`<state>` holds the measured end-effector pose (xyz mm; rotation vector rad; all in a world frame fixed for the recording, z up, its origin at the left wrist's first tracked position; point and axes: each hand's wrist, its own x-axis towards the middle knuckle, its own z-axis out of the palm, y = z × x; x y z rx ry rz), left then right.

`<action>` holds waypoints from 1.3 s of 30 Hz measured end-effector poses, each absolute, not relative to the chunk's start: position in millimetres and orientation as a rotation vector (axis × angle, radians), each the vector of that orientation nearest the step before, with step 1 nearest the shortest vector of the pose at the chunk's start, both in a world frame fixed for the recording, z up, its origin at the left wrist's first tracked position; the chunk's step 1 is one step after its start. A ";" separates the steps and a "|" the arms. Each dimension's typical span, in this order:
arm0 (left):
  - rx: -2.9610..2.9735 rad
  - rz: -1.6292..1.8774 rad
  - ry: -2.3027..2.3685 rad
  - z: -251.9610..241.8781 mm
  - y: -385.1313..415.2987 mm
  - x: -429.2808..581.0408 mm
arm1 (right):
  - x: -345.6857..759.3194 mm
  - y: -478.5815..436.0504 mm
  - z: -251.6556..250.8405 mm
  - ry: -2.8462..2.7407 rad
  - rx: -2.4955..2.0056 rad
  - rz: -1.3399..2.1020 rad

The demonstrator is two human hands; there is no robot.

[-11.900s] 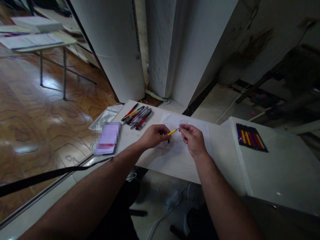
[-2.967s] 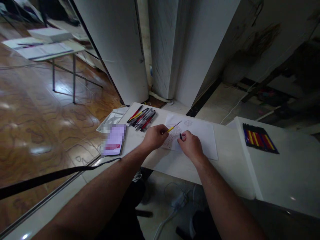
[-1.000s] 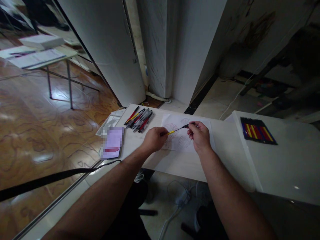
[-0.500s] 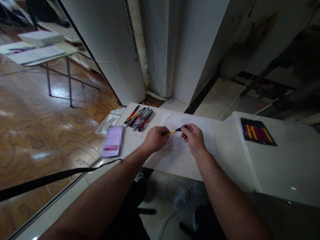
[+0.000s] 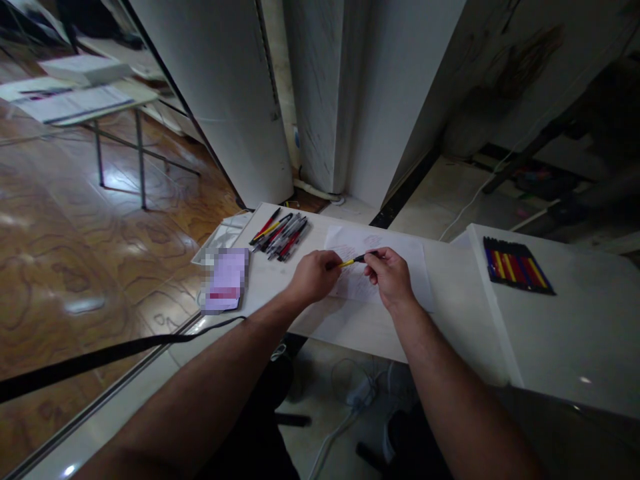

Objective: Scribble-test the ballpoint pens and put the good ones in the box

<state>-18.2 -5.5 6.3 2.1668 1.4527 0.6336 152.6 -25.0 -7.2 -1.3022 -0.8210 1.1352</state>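
Between my two hands is a yellow pen [image 5: 349, 263] with a black end, held level above a sheet of paper [image 5: 407, 273]. My left hand [image 5: 318, 275] pinches its yellow end; the fingertips partly hide it. The black part is gripped by the thumb and fingers of my right hand [image 5: 390, 275]. Dark scribbled lines cover part of the paper. Left of the paper lies a loose pile of pens [image 5: 283, 235], in red, yellow, black and clear grey.
A phone [image 5: 227, 280] lies at the table's left edge, over a white tray [image 5: 210, 243]. On the raised surface to the right rests a flat pack of coloured pens [image 5: 517, 267]. A black strap [image 5: 125, 347] crosses at lower left. Cables [image 5: 345, 423] trail below.
Both hands keep hold of the pen in nearly the same place. The view has shifted very slightly; the pile and pack have not moved on the surfaces.
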 end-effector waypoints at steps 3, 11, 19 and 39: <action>2.170 0.635 1.461 5.9 -5.1 -18.2 | 152.6 -25.2 -7.2 -0.816 -1.303 1.136; 2.157 0.671 1.458 6.3 -5.2 -19.4 | 152.3 -25.3 -6.1 -0.812 -1.287 1.139; 2.181 0.699 1.431 1.1 -3.1 -22.2 | 154.0 -26.9 -12.1 -0.827 -1.297 1.133; 2.239 0.739 1.381 -3.2 -1.8 -25.1 | 159.7 -26.2 -4.4 -0.802 -1.249 1.176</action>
